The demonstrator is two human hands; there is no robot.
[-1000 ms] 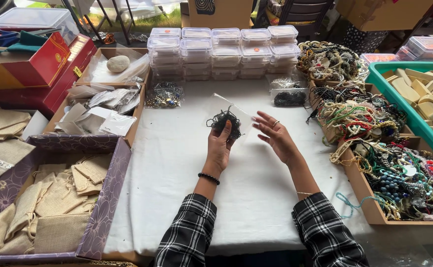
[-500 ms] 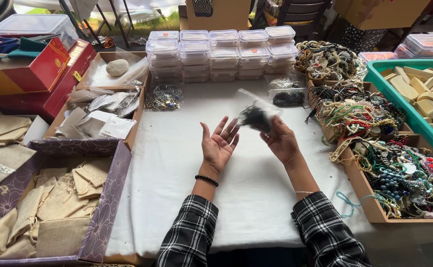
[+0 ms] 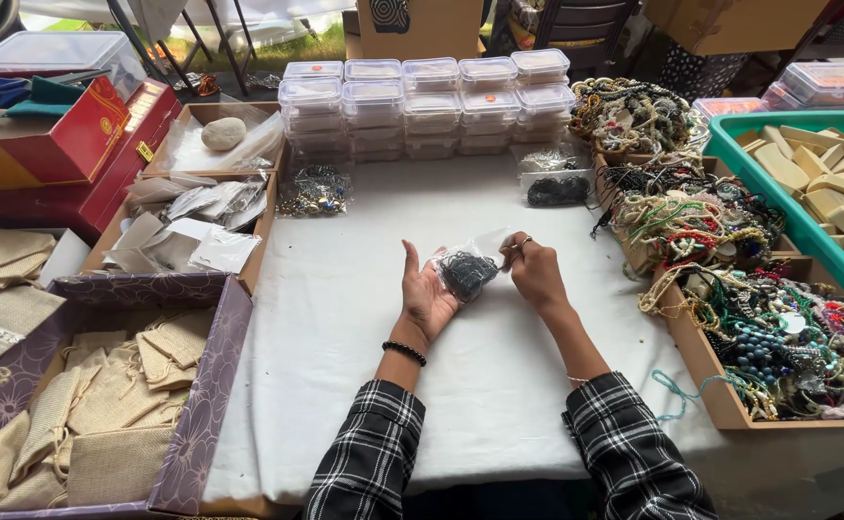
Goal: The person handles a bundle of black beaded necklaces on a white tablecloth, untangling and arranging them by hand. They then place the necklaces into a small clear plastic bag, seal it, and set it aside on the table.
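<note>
Clear plastic bag (image 3: 467,271): holds a dark tangle of small beads; it now lies across my open left palm, above the white surface (image 3: 345,318), in front of the stacked clear boxes (image 3: 422,106).
Change: half a second ago my right hand held the bag up in the air above my left; a second ago the dark bundle sat on my left fingers and my right hand was spread flat. Now the bag has come down into the palm.
Left hand (image 3: 425,299): open, palm up, thumb raised, cradling the bag without gripping.
Right hand (image 3: 535,270): closed, fingertips pinching the bag's top right edge.
Meaning: I judge the beads are bagged and I am working at the bag's mouth.
Nearby: another small bag of dark beads (image 3: 557,189) lies between the stacked clear boxes and my right hand.
</note>
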